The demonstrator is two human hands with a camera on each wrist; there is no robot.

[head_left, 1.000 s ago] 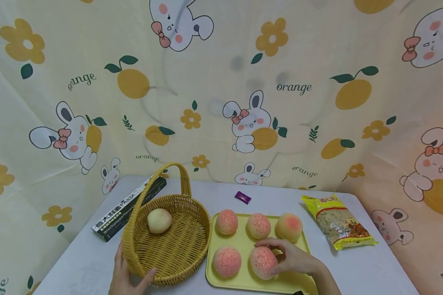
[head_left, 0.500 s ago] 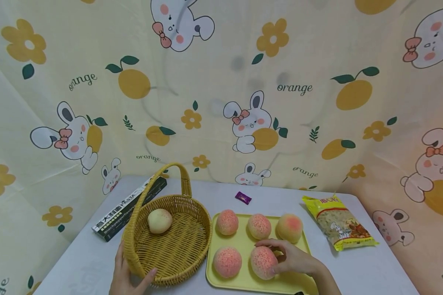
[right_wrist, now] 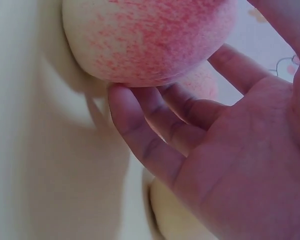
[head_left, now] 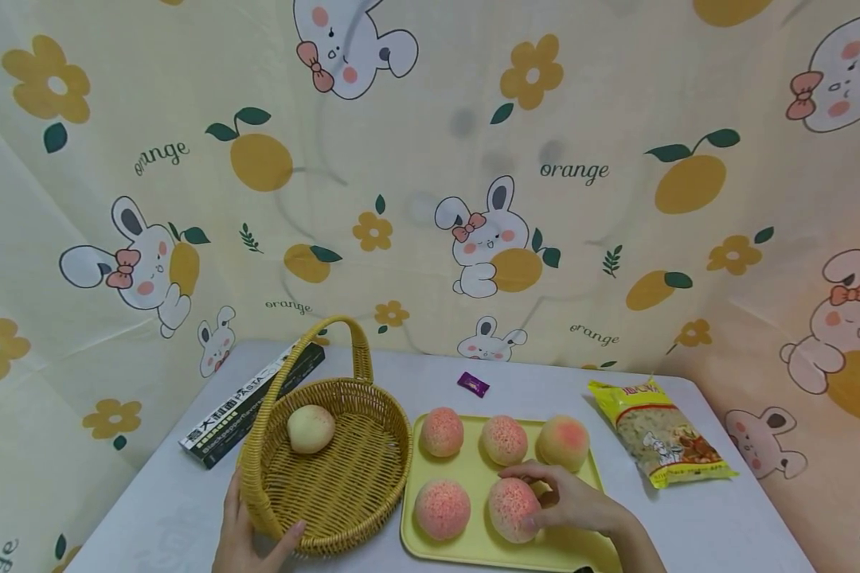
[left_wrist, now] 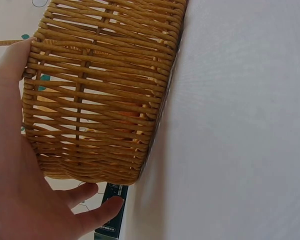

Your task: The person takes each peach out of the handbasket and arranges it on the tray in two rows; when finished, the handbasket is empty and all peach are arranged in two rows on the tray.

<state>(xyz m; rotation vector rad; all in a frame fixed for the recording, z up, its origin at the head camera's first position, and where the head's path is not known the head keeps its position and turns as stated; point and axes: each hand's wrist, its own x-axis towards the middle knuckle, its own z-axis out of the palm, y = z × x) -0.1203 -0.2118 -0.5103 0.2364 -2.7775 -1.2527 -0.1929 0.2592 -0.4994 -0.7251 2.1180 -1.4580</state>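
Observation:
My right hand (head_left: 573, 503) grips a pink-speckled peach (head_left: 510, 513) at the front of the yellow tray (head_left: 466, 549), with fingers and thumb about its right side. In the right wrist view the fingertips (right_wrist: 124, 95) touch the underside of that peach. At the left, my left hand (head_left: 249, 535) holds the near-left side of a woven basket (head_left: 337, 477) with a tall handle, thumb by the rim. The left wrist view shows its fingers (left_wrist: 97, 215) spread along the wicker wall (left_wrist: 105, 90). One pale peach (head_left: 310, 430) lies inside the basket.
Several more peaches, among them a front-left peach (head_left: 442, 509) and a back-right peach (head_left: 563, 443), sit on the tray. A black pasta box (head_left: 229, 422) lies behind the basket. A purple wrapped candy (head_left: 473, 384) lies farther back, and a yellow food packet (head_left: 659, 438) rests at the right.

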